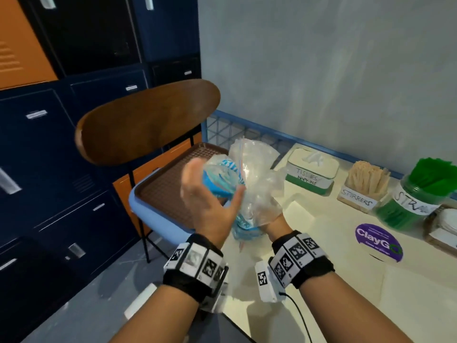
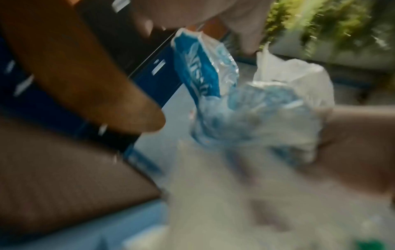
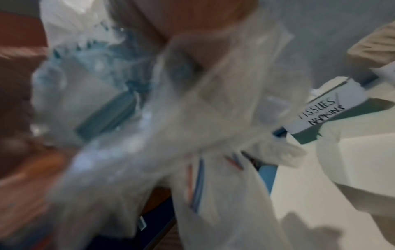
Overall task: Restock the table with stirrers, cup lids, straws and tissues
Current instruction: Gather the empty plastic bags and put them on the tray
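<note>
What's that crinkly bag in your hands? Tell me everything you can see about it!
The plastic bag is clear, thin and badly crumpled, with a red-and-blue zip strip. A blue-and-white printed wrapper is scrunched up with it. It is held in the air over the left edge of the table. The left hand presses its left side with fairly straight fingers; the right hand grips it from below.

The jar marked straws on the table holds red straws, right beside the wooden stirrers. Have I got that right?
Not quite. The straws in the jar are green, not red; the head view shows it plainly. The jar does stand beside the wooden stirrers on the table.
</note>
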Demonstrator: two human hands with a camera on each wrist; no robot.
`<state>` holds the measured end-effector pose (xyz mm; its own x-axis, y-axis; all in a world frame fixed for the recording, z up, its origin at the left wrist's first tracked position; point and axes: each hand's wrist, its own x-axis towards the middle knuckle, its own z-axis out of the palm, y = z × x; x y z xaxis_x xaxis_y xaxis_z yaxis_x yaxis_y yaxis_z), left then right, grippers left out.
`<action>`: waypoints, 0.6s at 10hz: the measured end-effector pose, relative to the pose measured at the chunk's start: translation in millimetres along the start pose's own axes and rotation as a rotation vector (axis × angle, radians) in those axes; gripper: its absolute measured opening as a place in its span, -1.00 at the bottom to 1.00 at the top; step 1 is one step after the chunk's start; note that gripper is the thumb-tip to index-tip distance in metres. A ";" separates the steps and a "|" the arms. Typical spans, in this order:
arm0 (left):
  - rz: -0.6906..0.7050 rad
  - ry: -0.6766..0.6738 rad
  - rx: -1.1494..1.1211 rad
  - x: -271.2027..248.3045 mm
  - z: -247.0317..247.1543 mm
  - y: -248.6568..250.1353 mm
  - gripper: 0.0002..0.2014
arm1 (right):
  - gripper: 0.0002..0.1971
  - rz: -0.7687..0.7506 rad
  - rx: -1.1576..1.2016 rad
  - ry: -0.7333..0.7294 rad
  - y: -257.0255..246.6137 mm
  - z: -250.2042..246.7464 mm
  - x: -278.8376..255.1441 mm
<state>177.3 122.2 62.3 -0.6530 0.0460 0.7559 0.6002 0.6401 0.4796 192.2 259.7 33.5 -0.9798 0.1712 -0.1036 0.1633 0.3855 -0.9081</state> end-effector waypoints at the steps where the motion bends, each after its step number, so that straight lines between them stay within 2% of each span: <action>1: 0.478 -0.345 0.314 -4.3 -13.1 -7.2 -0.47 | -0.60 -0.136 -0.238 -0.018 -26.9 11.7 1.5; 2: 0.027 -0.614 0.314 11.3 -28.6 -28.3 -0.38 | -0.65 -0.208 -0.424 -0.121 -51.7 35.4 1.9; 3: -0.357 -0.625 -0.108 12.8 -49.1 -60.1 -0.26 | -0.69 -0.347 -0.492 -0.139 -66.2 56.0 11.7; 4: -0.573 -0.631 -0.512 12.3 -75.0 -82.0 -0.32 | -0.64 -0.342 -0.382 -0.182 -79.5 77.3 18.3; 5: -0.652 -0.656 -0.714 8.1 -98.9 -103.1 -0.51 | -0.46 -0.332 -0.244 -0.250 -90.2 102.6 19.2; 6: -0.681 -0.484 -0.592 -4.0 -115.1 -129.4 -0.61 | -0.42 -0.330 -0.201 -0.391 -97.2 130.2 18.0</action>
<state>155.4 -49.1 48.5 -0.9782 0.2032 0.0430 0.0786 0.1706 0.9822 143.7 107.3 67.1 -0.9464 -0.3229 -0.0036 -0.1789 0.5339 -0.8264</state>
